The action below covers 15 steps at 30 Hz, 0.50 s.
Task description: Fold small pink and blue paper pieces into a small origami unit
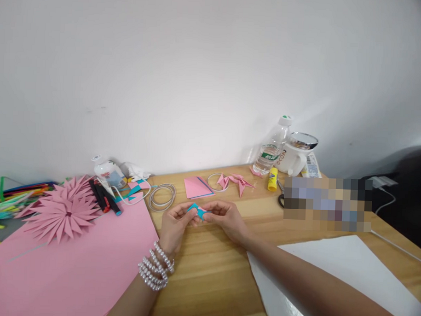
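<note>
My left hand (178,220) and my right hand (227,218) meet over the middle of the wooden table. Between them they pinch a small folded piece of paper (201,212), blue with a bit of pink showing. Thumbs lie on top of it, and the fingers behind are partly hidden. Just beyond my hands lies a stack of pink and blue paper squares (196,187). Folded pink paper pieces (241,182) rest to the right of the stack, one of them by a thin ring (211,181). A beaded bracelet (156,268) wraps my left wrist.
Pink paper sheets (71,273) with spiky pink paper flowers (65,213) and pens (100,195) cover the left. A coiled cable (162,197) lies near the wall. At right are a glue stick (272,179), water bottle (269,153), white mug (289,156), scissors (281,200) and white board (317,258).
</note>
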Each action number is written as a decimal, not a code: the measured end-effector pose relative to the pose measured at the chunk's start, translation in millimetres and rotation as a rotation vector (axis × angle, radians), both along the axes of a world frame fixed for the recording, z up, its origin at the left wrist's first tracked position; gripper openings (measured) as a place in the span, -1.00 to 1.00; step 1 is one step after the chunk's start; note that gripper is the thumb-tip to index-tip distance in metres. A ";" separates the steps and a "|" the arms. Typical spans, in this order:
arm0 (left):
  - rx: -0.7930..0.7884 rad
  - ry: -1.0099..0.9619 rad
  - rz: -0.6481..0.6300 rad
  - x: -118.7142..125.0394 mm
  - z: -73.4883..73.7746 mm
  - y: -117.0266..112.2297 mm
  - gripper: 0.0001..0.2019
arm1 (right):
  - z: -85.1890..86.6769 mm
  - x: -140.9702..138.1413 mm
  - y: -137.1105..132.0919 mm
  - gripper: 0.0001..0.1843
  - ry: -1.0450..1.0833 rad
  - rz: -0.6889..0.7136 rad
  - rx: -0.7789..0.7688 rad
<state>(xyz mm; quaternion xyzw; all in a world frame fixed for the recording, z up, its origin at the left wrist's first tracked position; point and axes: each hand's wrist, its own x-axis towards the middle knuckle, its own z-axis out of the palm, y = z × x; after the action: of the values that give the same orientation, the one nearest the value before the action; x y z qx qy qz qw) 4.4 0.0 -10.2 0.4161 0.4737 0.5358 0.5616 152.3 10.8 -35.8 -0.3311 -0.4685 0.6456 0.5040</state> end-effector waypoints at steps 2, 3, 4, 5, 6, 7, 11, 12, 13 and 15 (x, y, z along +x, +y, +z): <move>-0.006 -0.017 0.008 0.3 -0.4 -0.1 -0.74 | 0.0 -0.6 -0.2 -0.77 -0.010 -0.028 -0.023; -0.008 -0.022 0.011 0.6 -0.5 -0.4 -0.73 | 0.2 -1.0 -0.3 -0.76 -0.014 -0.046 -0.030; -0.010 -0.026 0.013 1.1 -0.6 -0.7 -0.72 | 0.4 -1.4 -0.5 -0.76 -0.016 -0.065 -0.036; -0.013 -0.028 0.014 1.7 -0.7 -1.1 -0.72 | 0.7 -1.8 -0.8 -0.76 -0.017 -0.082 -0.039; -0.016 -0.030 0.014 2.4 -0.7 -1.5 -0.73 | 1.0 -2.3 -1.1 -0.77 -0.015 -0.094 -0.043; -0.018 -0.033 0.018 3.2 -0.7 -2.0 -0.74 | 1.2 -2.7 -1.6 -0.77 -0.012 -0.098 -0.048; -0.018 -0.044 0.055 6.0 -1.1 -3.8 -0.75 | 0.5 -4.7 -3.6 -0.75 0.012 -0.103 -0.071; -0.013 -0.043 0.067 6.3 -1.3 -4.1 -0.75 | 0.1 -5.2 -4.0 -0.75 0.015 -0.111 -0.072; -0.010 -0.041 0.075 6.3 -1.5 -4.1 -0.74 | -0.2 -5.6 -4.4 -0.75 0.017 -0.123 -0.070; -0.007 -0.031 0.067 5.1 -1.6 -3.5 -0.74 | -0.1 -6.1 -4.7 -0.75 0.008 -0.139 -0.062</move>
<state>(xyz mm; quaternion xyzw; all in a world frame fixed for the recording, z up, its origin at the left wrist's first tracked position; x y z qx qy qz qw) 9.5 -3.5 -11.7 0.3896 0.4807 0.5589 0.5520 146.2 6.1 -35.9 -0.3754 -0.4222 0.6246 0.5391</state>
